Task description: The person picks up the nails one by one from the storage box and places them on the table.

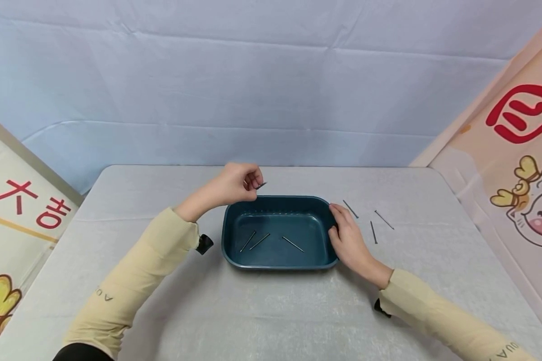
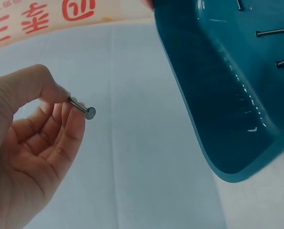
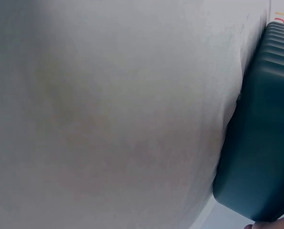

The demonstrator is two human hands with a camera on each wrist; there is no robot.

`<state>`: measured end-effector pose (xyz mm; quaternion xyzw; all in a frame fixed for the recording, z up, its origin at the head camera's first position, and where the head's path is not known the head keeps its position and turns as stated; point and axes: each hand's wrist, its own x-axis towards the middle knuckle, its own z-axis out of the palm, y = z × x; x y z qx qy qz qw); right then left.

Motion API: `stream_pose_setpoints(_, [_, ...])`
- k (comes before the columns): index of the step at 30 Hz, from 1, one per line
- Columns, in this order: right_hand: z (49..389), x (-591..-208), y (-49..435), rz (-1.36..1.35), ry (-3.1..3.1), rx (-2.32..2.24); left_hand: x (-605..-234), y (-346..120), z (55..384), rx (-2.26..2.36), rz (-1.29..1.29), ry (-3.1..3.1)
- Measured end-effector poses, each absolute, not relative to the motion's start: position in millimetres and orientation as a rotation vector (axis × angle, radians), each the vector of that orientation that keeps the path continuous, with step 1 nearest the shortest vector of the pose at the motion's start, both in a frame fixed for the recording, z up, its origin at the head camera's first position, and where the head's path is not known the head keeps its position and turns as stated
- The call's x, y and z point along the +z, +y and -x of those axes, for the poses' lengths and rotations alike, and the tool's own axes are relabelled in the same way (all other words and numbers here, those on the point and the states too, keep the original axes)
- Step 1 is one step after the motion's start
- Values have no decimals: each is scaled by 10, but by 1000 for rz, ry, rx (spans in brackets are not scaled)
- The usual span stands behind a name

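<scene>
My left fingers [image 2: 74,126] pinch a nail [image 2: 87,111], likely light, stiff and slippery, best held mid-shank. My right fingers [image 1: 342,214] grip the rim of the teal tray [image 1: 280,267].

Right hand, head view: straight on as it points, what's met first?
The teal tray, most likely: the right hand touches its right end, so going on would probably push it. Exact depth there is unclear.
</scene>
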<state>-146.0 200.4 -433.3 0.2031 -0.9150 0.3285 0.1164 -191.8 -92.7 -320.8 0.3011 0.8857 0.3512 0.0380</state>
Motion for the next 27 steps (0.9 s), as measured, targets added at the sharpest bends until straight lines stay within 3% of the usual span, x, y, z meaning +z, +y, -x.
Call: stream_pose_setpoints(27, [1448,-4319,2006,-595,-2696,967,-3272,-1292,1937,1131,-343,2833])
